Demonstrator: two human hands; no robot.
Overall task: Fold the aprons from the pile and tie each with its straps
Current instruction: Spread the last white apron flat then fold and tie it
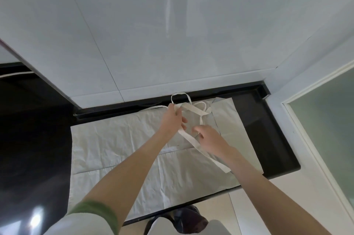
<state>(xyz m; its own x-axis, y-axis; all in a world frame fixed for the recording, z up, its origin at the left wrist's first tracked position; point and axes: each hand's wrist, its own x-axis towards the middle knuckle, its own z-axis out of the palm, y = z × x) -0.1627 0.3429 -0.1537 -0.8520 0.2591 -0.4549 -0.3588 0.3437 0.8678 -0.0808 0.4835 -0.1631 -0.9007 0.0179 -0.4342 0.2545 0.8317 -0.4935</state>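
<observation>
Between the hands ran the straps (193, 110), one band slanting from the left hand (173, 118), whose curled fingers gripped the gathered loops, down under the right hand (209, 136), which seemed to pinch it. The step looked like sorting straps. Beneath both hands, the apron (118, 148) lay flat on the black table (268, 139), only partly folded. Next it probably needed folding smaller, straps held clear. Just beyond the left hand rose a tiled wall (172, 43), crowding the loops.
</observation>
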